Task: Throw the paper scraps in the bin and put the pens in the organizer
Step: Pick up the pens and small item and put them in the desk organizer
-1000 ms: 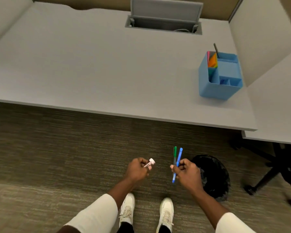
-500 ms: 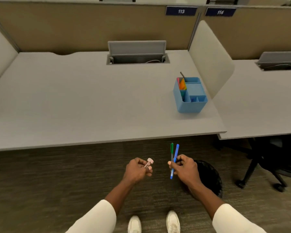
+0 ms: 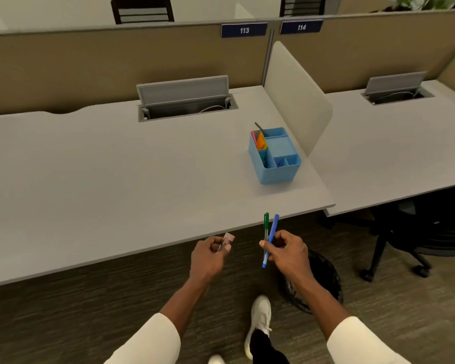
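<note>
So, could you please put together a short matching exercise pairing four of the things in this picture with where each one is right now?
Things:
1. green pen
2. pink pen
3. blue organizer
4. black bin

Places:
A. on the floor, partly behind the right arm
B. held in the left hand
C. on the desk, beside the divider panel
D. held in the right hand, next to a blue pen

Pairs: 1-D, 2-B, 3-C, 4-A
</note>
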